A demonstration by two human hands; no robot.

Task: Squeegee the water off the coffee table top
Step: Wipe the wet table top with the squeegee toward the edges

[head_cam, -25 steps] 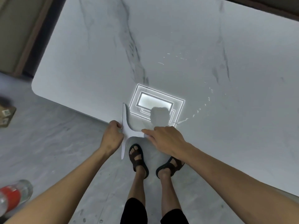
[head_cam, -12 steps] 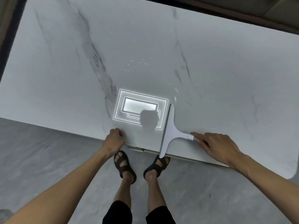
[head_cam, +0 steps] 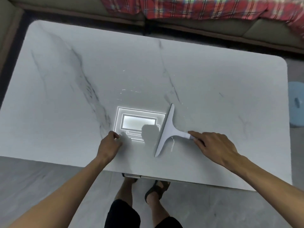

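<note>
Pale, grey-veined stone is filling most of the view: the table (head_cam: pixel 213 79) is stretching from your knees to the sofa (head_cam: pixel 271 28) beyond it, with a ceiling light's reflection (head_cam: pixel 139 121) glaring off the middle. The squeegee (head_cam: pixel 166 130) is lying blade-down on the near half, its blade slanting just right of that reflection. Your right hand (head_cam: pixel 215 145) is pinching the end of the handle, forefinger reaching along it. Your left hand (head_cam: pixel 107 145) is resting on the table near the front edge with its fingers curled under, holding nothing that I can see.

Trouble is most likely coming from that light grip. Holding so far back on the handle, you are risking the blade tipping or chattering, and one end lifting would be leaving a wet stripe. Thin beads of water (head_cam: pixel 129 90) are sitting farther out, beyond the reflection, and a few more are glinting on the handle side of the blade; a stroke starting from where the blade is now would be missing the far ones. Pulling toward the front edge would be sending water onto the floor (head_cam: pixel 41 178) and your sandalled feet (head_cam: pixel 157 188), which are standing just under the overhang. Glare is also hiding how wet the middle is.

Around you, a plaid blanket (head_cam: pixel 197 7) is draping over the sofa and a blue stool (head_cam: pixel 297 106) is standing off the right end. Your own left hand is sitting in the blade's path if you are sweeping leftward.
</note>
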